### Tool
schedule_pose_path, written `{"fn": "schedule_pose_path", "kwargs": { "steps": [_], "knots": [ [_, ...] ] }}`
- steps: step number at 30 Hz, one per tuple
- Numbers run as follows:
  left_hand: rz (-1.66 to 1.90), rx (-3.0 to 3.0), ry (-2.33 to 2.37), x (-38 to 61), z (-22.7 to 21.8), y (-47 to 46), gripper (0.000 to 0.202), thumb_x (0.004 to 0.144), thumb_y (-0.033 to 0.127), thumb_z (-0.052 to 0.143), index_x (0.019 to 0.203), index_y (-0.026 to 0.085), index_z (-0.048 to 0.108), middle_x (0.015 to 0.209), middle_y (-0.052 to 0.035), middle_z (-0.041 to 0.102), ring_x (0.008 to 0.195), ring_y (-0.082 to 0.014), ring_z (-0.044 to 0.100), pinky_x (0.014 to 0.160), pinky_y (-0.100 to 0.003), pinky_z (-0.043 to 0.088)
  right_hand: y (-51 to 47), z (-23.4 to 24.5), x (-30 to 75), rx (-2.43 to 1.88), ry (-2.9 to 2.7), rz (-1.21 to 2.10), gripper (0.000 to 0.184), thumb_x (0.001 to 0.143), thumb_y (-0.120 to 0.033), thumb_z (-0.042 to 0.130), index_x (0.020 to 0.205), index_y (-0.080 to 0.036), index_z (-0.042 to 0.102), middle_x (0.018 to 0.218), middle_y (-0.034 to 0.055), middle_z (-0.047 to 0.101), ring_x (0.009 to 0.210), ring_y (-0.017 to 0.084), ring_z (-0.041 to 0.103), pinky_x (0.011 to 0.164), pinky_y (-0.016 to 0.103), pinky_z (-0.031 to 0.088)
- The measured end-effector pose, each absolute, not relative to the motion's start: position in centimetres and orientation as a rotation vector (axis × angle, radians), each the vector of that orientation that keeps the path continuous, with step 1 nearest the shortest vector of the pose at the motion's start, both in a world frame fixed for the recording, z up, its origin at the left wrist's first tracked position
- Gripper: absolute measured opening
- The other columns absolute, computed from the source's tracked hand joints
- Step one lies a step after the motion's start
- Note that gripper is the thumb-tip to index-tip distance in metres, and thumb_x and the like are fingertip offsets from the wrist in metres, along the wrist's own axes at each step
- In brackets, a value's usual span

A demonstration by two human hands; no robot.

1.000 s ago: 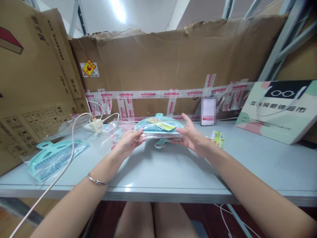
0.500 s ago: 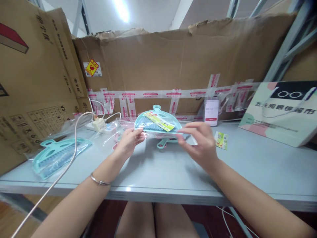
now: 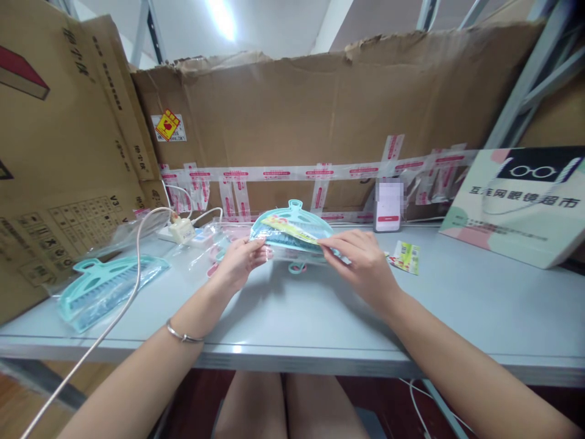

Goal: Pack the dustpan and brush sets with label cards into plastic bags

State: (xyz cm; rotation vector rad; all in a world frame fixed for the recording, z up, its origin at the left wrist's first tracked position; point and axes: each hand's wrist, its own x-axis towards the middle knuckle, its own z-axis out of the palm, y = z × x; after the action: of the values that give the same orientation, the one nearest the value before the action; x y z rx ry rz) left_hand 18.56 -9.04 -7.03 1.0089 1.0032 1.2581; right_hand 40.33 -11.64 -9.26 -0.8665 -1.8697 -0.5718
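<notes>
My left hand (image 3: 241, 261) is closed on the left front edge of a mint-green dustpan set (image 3: 296, 211) in a clear plastic bag, holding it above the table with the thumb on top. Blue bristles show inside. Across the bag lies a yellow-green label card (image 3: 289, 228), its right end pinched between the thumb and fingers of my right hand (image 3: 359, 259). Whether the card is inside or on top of the plastic, I cannot tell. Under the held set, a mint-green loop (image 3: 297, 267) is partly hidden.
Another bagged mint-green dustpan set (image 3: 107, 286) lies at the left, crossed by a white cable (image 3: 136, 280). Label cards (image 3: 406, 257) lie to the right, near an upright phone (image 3: 388, 206) and a printed paper bag (image 3: 512, 207). A power strip (image 3: 183, 231) and large carton (image 3: 320, 116) stand behind.
My right hand has shifted slightly left, from the bag's edge to the card's end. The card now appears tilted more edge-on. My left hand keeps its hold.
</notes>
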Motion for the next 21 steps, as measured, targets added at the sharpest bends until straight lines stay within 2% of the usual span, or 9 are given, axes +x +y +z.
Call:
{"fn": "schedule_pose_path", "kwargs": {
  "steps": [6,11,14,16,18,19,21],
  "knots": [
    [1.263,0.997,1.013,18.5,-7.0,-9.1,0.016,0.072,0.017,0.065,0.058,0.014,0.058,0.054,-0.0005,0.061,0.052,-0.0095,0.055,0.059,-0.022,0.046,-11.0,-9.4,41.0,-0.897,-1.888,-0.551,0.015,0.086,-0.016,0.051,0.088,-0.018,0.065,0.082,0.0046,0.067,0.079,0.02,0.055,0.071,0.033,0.039],
    [1.26,0.987,1.001,18.5,-7.0,-9.1,0.013,0.071,0.016,0.066,0.061,0.013,0.059,0.053,0.0006,0.06,0.049,-0.0075,0.053,0.054,-0.019,0.045,-10.7,-9.4,41.1,-1.014,-1.816,-0.573,0.022,0.084,-0.018,0.048,0.091,-0.02,0.068,0.083,0.0077,0.051,0.074,0.02,0.045,0.069,0.036,0.041],
    [1.281,0.944,1.023,18.3,-6.9,-9.0,0.015,0.073,0.015,0.064,0.06,0.011,0.058,0.054,-0.0001,0.06,0.049,-0.0068,0.054,0.055,-0.018,0.047,-10.8,-9.0,41.4,-0.974,-1.734,-0.429,0.026,0.082,-0.016,0.043,0.092,-0.02,0.068,0.084,0.0068,0.045,0.076,0.019,0.047,0.069,0.035,0.043],
    [1.302,0.919,1.024,18.2,-6.8,-8.9,0.012,0.074,0.015,0.063,0.064,0.01,0.06,0.056,-0.0009,0.061,0.05,-0.007,0.055,0.058,-0.02,0.049,-10.7,-8.8,41.9,-1.005,-1.634,-0.272,0.033,0.08,-0.013,0.041,0.1,-0.022,0.065,0.084,0.0057,0.046,0.073,0.017,0.049,0.068,0.034,0.044],
    [1.319,0.909,0.993,18.0,-6.6,-8.9,0.007,0.076,0.014,0.062,0.071,0.009,0.062,0.058,-0.0012,0.062,0.051,-0.0073,0.056,0.061,-0.021,0.051,-10.5,-8.8,42.4,-1.081,-1.621,-0.003,0.05,0.077,-0.012,0.044,0.124,-0.027,0.051,0.08,0.0027,0.051,0.063,0.015,0.05,0.062,0.031,0.045],
    [1.326,0.909,0.973,17.9,-6.6,-8.9,0.006,0.076,0.014,0.061,0.075,0.009,0.063,0.059,-0.0011,0.062,0.052,-0.0076,0.056,0.062,-0.022,0.052,-10.4,-8.8,42.5,-1.098,-1.662,0.188,0.063,0.076,-0.013,0.047,0.136,-0.031,0.036,0.08,0.0012,0.054,0.059,0.014,0.05,0.06,0.031,0.046],
    [1.33,0.919,0.943,17.8,-6.5,-8.8,0.006,0.077,0.014,0.06,0.079,0.01,0.063,0.06,-0.0011,0.062,0.053,-0.0081,0.057,0.062,-0.023,0.053,-10.3,-8.9,42.4,-1.039,-1.749,0.587,0.088,0.074,-0.018,0.057,0.144,-0.035,0.007,0.089,0.0011,0.061,0.06,0.014,0.056,0.061,0.032,0.049]
  ]
}}
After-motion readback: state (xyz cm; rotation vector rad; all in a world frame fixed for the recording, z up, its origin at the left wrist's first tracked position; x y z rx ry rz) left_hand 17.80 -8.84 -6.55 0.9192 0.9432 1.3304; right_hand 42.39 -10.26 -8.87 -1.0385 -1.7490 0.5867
